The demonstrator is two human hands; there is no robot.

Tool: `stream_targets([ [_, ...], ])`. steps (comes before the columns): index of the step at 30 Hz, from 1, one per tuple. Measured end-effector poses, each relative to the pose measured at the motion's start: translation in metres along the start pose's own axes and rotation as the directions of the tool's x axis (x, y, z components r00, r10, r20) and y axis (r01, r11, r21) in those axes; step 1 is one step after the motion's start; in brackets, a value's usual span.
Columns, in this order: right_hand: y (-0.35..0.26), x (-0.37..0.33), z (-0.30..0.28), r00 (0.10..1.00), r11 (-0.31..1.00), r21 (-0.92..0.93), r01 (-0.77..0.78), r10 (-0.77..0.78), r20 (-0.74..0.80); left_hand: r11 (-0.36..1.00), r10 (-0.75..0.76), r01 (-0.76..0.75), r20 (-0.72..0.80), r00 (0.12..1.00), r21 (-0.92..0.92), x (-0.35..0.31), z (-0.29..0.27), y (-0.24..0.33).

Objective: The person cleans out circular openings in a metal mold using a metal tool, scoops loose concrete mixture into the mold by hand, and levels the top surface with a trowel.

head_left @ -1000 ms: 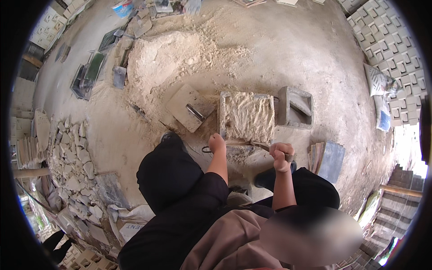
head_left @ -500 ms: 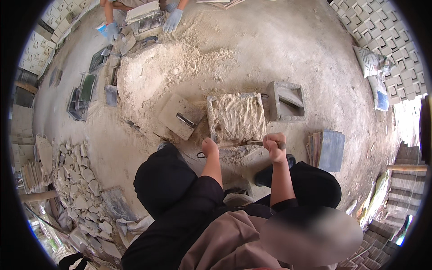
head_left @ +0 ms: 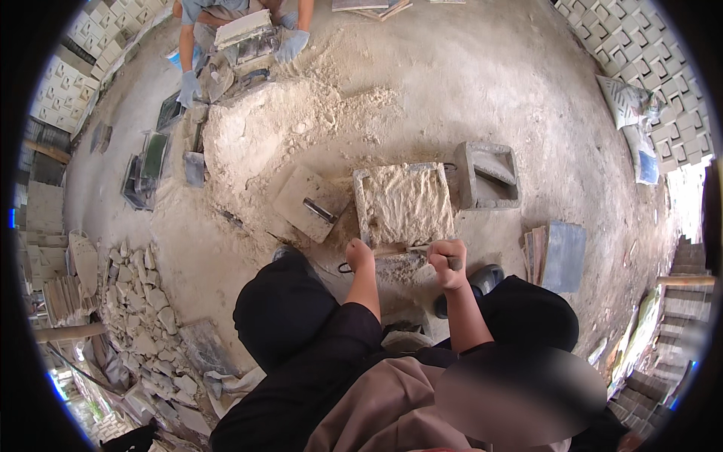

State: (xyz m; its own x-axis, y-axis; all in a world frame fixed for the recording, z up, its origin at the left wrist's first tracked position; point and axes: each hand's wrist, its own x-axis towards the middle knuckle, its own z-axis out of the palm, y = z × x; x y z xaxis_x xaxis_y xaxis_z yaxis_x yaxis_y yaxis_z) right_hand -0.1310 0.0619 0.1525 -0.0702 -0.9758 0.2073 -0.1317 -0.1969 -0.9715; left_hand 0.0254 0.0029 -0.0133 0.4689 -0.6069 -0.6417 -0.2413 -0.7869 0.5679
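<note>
A square mould (head_left: 360,207) lies on the ground in front of me, filled to its rim with a rough, pale sandy mix (head_left: 405,203). My right hand (head_left: 449,265) is wrapped round the handle of a trowel-like tool (head_left: 419,248), whose narrow metal part lies along the mould's near edge. The fingers of my left hand (head_left: 361,255) are closed at the mould's near left corner; what they grip, if anything, is hidden. Left of the mould is a square flat board (head_left: 303,202) with a dark handle on top.
Right of the mould sits a grey box-shaped frame (head_left: 489,175), with flat plates (head_left: 562,256) nearer me. A heap of pale mix (head_left: 252,124) spreads at far left. Beyond it, a co-worker's gloved hands (head_left: 292,47) flank a block mould (head_left: 245,38). Broken pieces (head_left: 143,316) lie at left.
My right hand has moved left and nearer to me along the mould's front edge with the tool. My left hand stays at the corner. The co-worker's hand at left has come nearer.
</note>
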Motion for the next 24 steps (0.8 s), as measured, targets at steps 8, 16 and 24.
stream_targets([
  [8, -0.003, 0.004, 0.018, 0.998, 0.995, 0.08, 0.055, -0.053, -0.033, 0.999, 0.011, -0.01, 0.01, 1.0, -0.032, -0.004, -0.002, 0.002],
  [16, -0.009, 0.008, 0.038, 0.998, 0.998, 0.041, 0.055, -0.054, -0.011, 0.997, 0.008, -0.005, 0.03, 1.0, -0.083, 0.02, 0.003, -0.016],
  [24, 0.002, 0.004, 0.046, 0.996, 0.995, 0.046, 0.091, -0.09, -0.011, 0.985, 0.158, -0.16, 0.032, 0.987, 0.057, 0.016, 0.016, -0.013],
])
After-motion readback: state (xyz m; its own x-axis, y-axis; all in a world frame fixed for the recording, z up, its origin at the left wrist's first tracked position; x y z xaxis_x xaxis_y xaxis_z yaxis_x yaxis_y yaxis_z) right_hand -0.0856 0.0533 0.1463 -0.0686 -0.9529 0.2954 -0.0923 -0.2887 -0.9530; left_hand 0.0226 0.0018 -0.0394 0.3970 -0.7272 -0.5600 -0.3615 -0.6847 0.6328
